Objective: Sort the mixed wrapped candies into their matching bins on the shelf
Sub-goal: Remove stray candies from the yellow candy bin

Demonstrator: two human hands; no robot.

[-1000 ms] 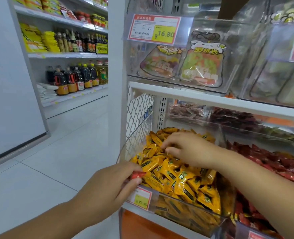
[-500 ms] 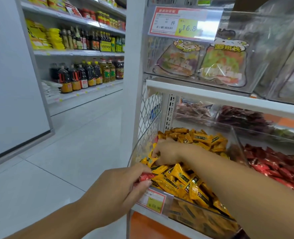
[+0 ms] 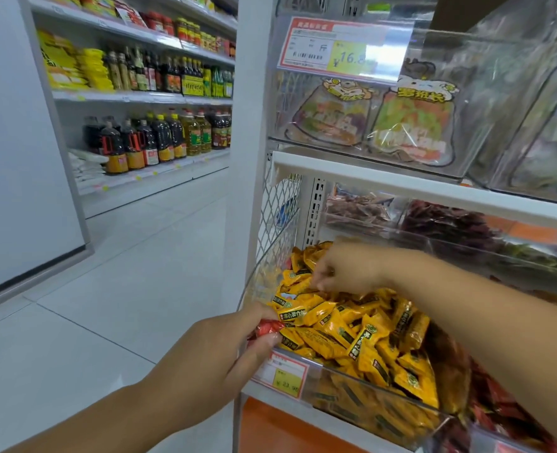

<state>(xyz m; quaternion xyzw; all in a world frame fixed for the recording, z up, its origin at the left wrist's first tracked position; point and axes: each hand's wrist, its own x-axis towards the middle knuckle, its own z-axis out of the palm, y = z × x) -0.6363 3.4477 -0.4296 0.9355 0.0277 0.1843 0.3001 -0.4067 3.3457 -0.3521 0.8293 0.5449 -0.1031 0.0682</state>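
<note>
A clear bin [image 3: 368, 407] on the lower shelf is filled w/ yellow wrapped candies [image 3: 352, 328], heaped to the rim. A price tag [image 3: 285, 376] is fixed to its front wall. Just to the R, red wrapped candies [image 3: 502, 410] are packed into a neighbouring bin. At the back of the same shelf, two more clear bins are seen: one w/ brownish packets [image 3: 358, 207], one w/ dark red packets [image 3: 447, 223]. On the shelf above, printed snack bags [image 3: 411, 125] are held in a large upper bin [image 3: 463, 103], w/ a price label [image 3: 332, 49] on its front.

The red-candy bin is largely hidden by the R forearm and cut off at the frame edge. Print on the wrappers can't be read. The R hand [image 3: 345, 269] is blurred. Its fingers [image 3: 322, 282] are curled down onto the yellow heap toward the bin's back-left, but whether a piece is pinched cannot be told.

A red candy [image 3: 265, 326] is pinched btw thumb and fingers of the L hand [image 3: 218, 358] and partly covered by them. It is held at the front-left corner of the yellow bin, just above the price tag and right beside the nearest yellow pieces.
</note>
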